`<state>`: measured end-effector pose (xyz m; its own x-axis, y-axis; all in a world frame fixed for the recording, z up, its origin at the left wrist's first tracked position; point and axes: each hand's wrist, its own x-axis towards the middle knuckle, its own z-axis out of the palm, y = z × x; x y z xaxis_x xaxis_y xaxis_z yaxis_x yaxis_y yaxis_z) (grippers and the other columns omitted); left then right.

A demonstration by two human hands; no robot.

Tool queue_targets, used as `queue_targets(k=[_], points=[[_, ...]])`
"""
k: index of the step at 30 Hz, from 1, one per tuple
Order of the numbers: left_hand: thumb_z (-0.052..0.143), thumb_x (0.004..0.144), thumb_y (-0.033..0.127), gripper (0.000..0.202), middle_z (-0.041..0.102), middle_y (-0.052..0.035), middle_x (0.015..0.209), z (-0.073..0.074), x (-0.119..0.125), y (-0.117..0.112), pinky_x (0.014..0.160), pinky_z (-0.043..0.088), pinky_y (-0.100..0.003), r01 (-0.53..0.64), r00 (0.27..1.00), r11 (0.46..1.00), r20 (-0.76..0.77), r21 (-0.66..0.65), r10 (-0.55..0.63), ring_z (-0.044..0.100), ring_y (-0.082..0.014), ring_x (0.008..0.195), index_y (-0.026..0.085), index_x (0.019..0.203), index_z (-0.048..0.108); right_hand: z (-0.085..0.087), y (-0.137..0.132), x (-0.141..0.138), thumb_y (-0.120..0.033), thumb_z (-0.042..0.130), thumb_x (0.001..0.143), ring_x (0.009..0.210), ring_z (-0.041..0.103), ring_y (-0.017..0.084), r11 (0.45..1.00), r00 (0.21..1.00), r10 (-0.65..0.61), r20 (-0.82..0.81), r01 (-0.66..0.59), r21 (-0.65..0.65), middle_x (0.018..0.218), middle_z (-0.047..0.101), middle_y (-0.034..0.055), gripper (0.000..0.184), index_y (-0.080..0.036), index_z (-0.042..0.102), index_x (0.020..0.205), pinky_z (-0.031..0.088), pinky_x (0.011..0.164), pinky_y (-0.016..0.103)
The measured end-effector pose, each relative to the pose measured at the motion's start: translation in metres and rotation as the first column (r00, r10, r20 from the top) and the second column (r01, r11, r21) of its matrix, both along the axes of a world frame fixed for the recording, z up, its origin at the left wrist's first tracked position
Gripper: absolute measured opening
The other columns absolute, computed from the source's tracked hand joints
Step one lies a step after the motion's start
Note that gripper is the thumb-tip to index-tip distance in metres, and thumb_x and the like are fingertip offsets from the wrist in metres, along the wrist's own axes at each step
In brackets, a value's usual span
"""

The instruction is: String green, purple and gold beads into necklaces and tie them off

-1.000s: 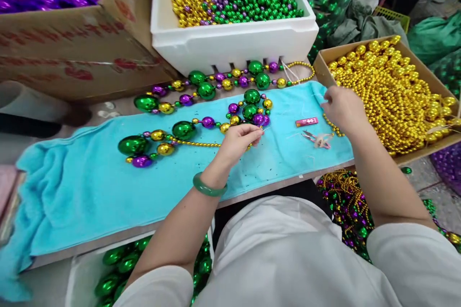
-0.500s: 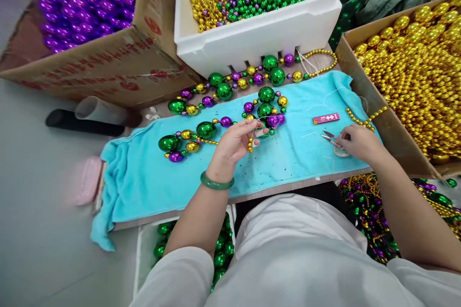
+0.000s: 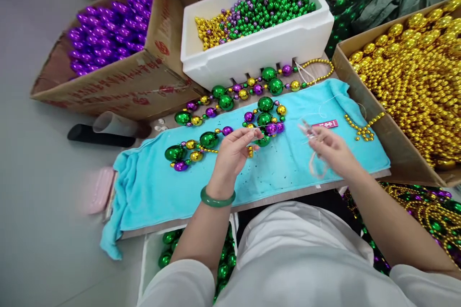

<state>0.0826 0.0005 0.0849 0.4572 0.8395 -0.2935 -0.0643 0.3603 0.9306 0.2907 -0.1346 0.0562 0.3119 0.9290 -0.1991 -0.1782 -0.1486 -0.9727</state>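
My left hand [image 3: 236, 148], with a green bangle [image 3: 217, 197] on its wrist, pinches a thin clear string [image 3: 265, 127] above the turquoise towel [image 3: 162, 192]. A few small gold beads [image 3: 251, 151] show by its fingers. To the right, my right hand [image 3: 329, 148] is closed on a small pair of scissors [image 3: 312, 135], lifted off the towel and blurred by motion. Behind my left hand lies a bead garland [image 3: 265, 119] of green, purple and gold balls; its other part [image 3: 190, 149] rests to the left. A pink packet [image 3: 326, 123] sits just behind my right hand.
A white foam box [image 3: 255, 53] of small beads stands at the back, with another bead strand [image 3: 226, 102] before it. Cardboard boxes hold purple beads [image 3: 111, 29] at left and gold beads [image 3: 414, 86] at right. Short gold strands [image 3: 364, 133] lie at the towel's right end.
My right hand has picked the scissors up off the towel and moved left toward my left hand. My left hand keeps its pinch. The whole view has shifted slightly.
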Motion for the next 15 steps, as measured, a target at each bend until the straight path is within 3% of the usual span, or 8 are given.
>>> queue_targets(k=[3, 6, 12, 15], points=[[0.078, 0.068, 0.026, 0.018, 0.071, -0.007, 0.097, -0.006, 0.007, 0.0, 0.078, 0.051, -0.026, 0.018, 0.995, 0.997, 0.094, 0.073, -0.025, 0.068, -0.0175, 0.092, 0.015, 0.074, 0.064, -0.001, 0.007, -0.034, -0.036, 0.063, 0.075, 0.047, 0.044, 0.007, 0.993, 0.98, 0.104, -0.17, -0.113, -0.043, 0.066, 0.053, -0.0065, 0.025, -0.021, 0.05, 0.091, 0.035, 0.044, 0.021], [0.075, 0.071, 0.027, 0.019, 0.069, -0.0079, 0.112, -0.014, 0.014, 0.0, 0.083, 0.05, -0.03, 0.074, 0.976, 0.996, 0.202, 0.049, -0.082, 0.069, -0.0185, 0.091, 0.016, 0.072, 0.059, 0.001, 0.011, -0.055, -0.033, 0.061, 0.073, 0.045, 0.043, 0.007, 0.986, 0.953, 0.123, -0.277, -0.148, -0.071, 0.07, 0.06, -0.0059, 0.025, -0.023, 0.046, 0.089, 0.035, 0.044, 0.021], [0.074, 0.071, 0.03, 0.024, 0.065, -0.01, 0.122, -0.025, 0.024, 0.0, 0.092, 0.048, -0.037, 0.153, 0.944, 0.988, 0.299, -0.02, -0.14, 0.062, -0.0268, 0.113, 0.017, 0.072, 0.055, 0.007, 0.018, -0.064, -0.054, 0.061, 0.076, 0.051, 0.041, 0.007, 0.983, 0.892, 0.028, -0.451, -0.106, -0.148, 0.066, 0.059, -0.0006, 0.038, -0.017, 0.063, 0.086, 0.027, 0.047, 0.022], [0.077, 0.068, 0.032, 0.027, 0.065, -0.0111, 0.122, -0.027, 0.024, -0.001, 0.092, 0.048, -0.037, 0.165, 0.95, 0.986, 0.274, -0.031, -0.15, 0.06, -0.0284, 0.117, 0.017, 0.071, 0.055, 0.006, 0.022, -0.065, -0.054, 0.068, 0.071, 0.053, 0.044, 0.008, 0.986, 0.847, -0.016, -0.532, -0.076, -0.151, 0.065, 0.057, 0.0002, 0.04, -0.015, 0.069, 0.082, 0.029, 0.048, 0.023]])
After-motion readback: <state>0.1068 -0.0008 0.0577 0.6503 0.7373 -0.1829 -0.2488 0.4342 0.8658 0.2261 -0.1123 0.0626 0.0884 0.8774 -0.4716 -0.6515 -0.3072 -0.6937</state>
